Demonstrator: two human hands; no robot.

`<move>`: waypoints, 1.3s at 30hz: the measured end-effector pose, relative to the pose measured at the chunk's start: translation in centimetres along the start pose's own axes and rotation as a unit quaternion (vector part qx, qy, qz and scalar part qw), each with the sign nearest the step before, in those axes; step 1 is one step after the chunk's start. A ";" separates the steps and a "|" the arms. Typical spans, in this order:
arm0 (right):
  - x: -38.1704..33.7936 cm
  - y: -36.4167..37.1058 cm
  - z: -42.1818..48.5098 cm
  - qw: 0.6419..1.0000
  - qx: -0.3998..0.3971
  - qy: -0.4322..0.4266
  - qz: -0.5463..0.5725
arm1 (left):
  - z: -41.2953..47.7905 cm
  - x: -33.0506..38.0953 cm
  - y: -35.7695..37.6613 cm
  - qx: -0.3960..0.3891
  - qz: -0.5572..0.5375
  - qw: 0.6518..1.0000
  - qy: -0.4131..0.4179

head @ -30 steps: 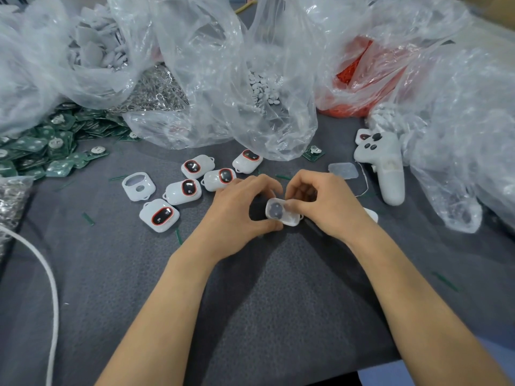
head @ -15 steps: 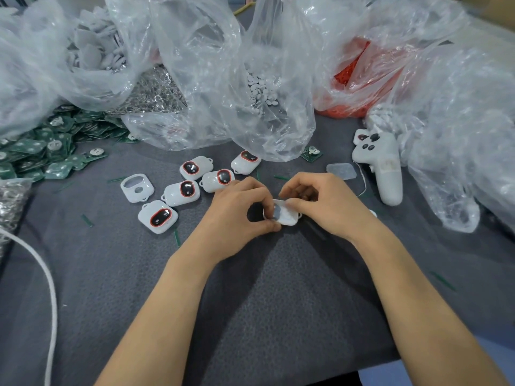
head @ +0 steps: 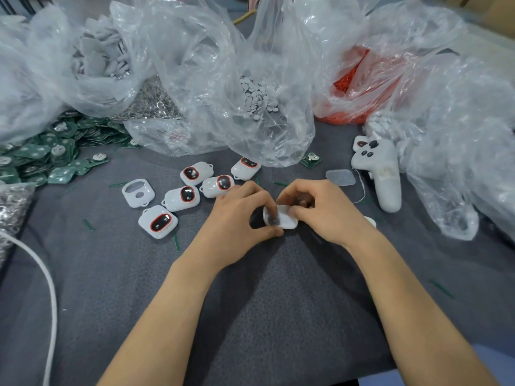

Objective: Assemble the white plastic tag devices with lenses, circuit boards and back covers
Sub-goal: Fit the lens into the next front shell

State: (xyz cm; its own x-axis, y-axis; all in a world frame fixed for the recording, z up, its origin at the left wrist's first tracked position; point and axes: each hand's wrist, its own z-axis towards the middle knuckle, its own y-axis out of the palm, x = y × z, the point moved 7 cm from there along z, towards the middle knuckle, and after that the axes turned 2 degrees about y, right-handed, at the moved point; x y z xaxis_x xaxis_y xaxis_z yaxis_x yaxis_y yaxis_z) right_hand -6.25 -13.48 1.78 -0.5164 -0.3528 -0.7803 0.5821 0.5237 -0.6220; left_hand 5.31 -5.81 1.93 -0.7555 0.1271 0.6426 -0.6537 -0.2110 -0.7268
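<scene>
Far side of your grey surface (head: 256,307), a row of clear plastic bags:
- far-left bag (head: 55,65): flat white plastic pieces
- middle bag (head: 223,79): small white round discs (head: 260,97)
- bag to the right of it (head: 390,65): red parts (head: 351,79)
- far-right bag (head: 459,129): white parts, kind not clear

Loose, not bagged: a green circuit board pile (head: 47,154) far left, and a silver metal ring heap (head: 152,103) behind it.

The white tag (head: 285,220) sits mid-scene between your hands, just above the surface. Long axis runs left to right. A dark round spot shows at its left end, and the broad face is turned up toward you.

Your left hand (head: 237,218) is curled, with thumb and fingers pinching the tag's left end. Your right hand (head: 320,213) is curled over the right end, fingertips pressing on top.

Left of your hands, five finished tags (head: 184,195) lie with their red-ringed windows up, plus one empty white shell (head: 138,193). To the right are a clear cover (head: 340,177) and a white controller (head: 381,174).
</scene>
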 end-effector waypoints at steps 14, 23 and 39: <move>0.3 0.4 0.3 0.999 0.050 0.009 -0.012 | 0.1 -0.2 0.2 0.013 0.050 0.998 0.025; 0.1 0.0 0.2 0.994 0.104 0.000 0.029 | -0.2 -1.2 -0.6 0.046 0.020 0.999 -0.011; -2.5 3.2 -0.7 0.986 -0.003 -0.133 -0.101 | -2.6 -5.0 -9.2 0.361 -0.013 0.928 -0.086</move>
State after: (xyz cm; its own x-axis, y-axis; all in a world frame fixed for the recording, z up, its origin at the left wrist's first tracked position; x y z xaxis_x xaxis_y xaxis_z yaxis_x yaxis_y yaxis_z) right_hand -3.48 -10.38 1.76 -0.4379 -0.6416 -0.6297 0.4800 0.4254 -0.7672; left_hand 15.00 -2.02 4.78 -0.6812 -0.0028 0.7321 -0.4245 -0.8132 -0.3982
